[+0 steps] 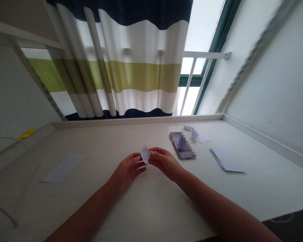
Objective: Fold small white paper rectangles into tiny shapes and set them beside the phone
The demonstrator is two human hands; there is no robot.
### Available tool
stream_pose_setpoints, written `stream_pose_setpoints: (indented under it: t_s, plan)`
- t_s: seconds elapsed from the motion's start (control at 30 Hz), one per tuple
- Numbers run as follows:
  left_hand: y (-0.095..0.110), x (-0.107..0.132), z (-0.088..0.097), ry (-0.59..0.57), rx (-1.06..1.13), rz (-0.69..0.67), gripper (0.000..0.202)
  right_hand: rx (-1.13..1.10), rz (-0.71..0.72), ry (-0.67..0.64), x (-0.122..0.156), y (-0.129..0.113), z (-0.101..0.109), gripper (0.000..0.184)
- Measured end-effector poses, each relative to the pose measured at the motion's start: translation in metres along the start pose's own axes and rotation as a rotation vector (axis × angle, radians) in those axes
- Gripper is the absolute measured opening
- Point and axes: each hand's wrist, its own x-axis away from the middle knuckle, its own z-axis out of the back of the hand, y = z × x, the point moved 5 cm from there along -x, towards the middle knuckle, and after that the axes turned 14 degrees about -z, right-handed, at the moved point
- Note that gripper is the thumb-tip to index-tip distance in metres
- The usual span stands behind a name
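Note:
Both my hands meet over the middle of a pale table (141,208). Between them I pinch a small folded piece of white paper (145,153), held just above the tabletop. My left hand (128,169) grips its lower left side with thumb and fingers. My right hand (164,162) pinches its right edge, fingers curled. The paper stands on a point, diamond-shaped.
A phone (183,146) lies flat right of my hands. Small folded papers (192,129) and a stack of white sheets (227,160) lie beyond it. A white paper strip (63,168) and a white cable (22,188) lie at the left. A striped curtain (131,70) hangs behind.

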Motion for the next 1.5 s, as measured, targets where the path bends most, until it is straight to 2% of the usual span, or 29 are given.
stream_pose_setpoints:
  t_s: [0.27,0.43,0.53,0.7,0.83,0.97,1.07,1.17,1.3,1.43,1.5]
  plan:
    - [0.010,-0.006,-0.011,0.002,-0.093,-0.041,0.014,-0.024,0.043,-0.020,0.003,-0.008,-0.003,0.023]
    - [0.018,-0.019,-0.032,-0.035,-0.117,-0.089,0.010,-0.020,0.116,0.018,0.009,-0.030,0.000,0.023]
    - [0.019,-0.032,-0.051,-0.056,-0.098,-0.121,0.008,-0.006,0.163,0.077,0.015,-0.047,0.010,0.022]
    - [0.001,-0.061,-0.092,-0.156,-0.159,-0.096,0.009,0.043,0.232,0.176,0.027,-0.070,0.051,0.021]
    - [-0.028,-0.083,-0.129,-0.221,-0.210,-0.048,0.011,0.107,0.274,0.412,0.043,-0.087,0.098,0.017]
    - [-0.056,-0.101,-0.164,-0.245,-0.293,-0.035,0.007,0.180,0.275,0.564,0.063,-0.103,0.136,0.011]
    - [-0.069,-0.112,-0.185,-0.269,-0.345,-0.033,0.006,0.285,0.270,0.704,0.076,-0.117,0.164,0.006]
    - [-0.072,-0.119,-0.196,-0.267,-0.395,-0.048,0.007,0.434,0.252,0.881,0.083,-0.133,0.193,0.004]
    - [-0.069,-0.121,-0.200,-0.263,-0.456,-0.067,0.010,0.646,0.177,1.093,0.078,-0.146,0.222,0.006]
    - [-0.069,-0.119,-0.198,-0.262,-0.500,-0.075,0.010,0.796,0.059,1.222,0.066,-0.146,0.233,0.001]
    - [-0.069,-0.118,-0.197,-0.264,-0.514,-0.082,0.010,0.848,0.033,1.261,0.063,-0.144,0.233,0.005]
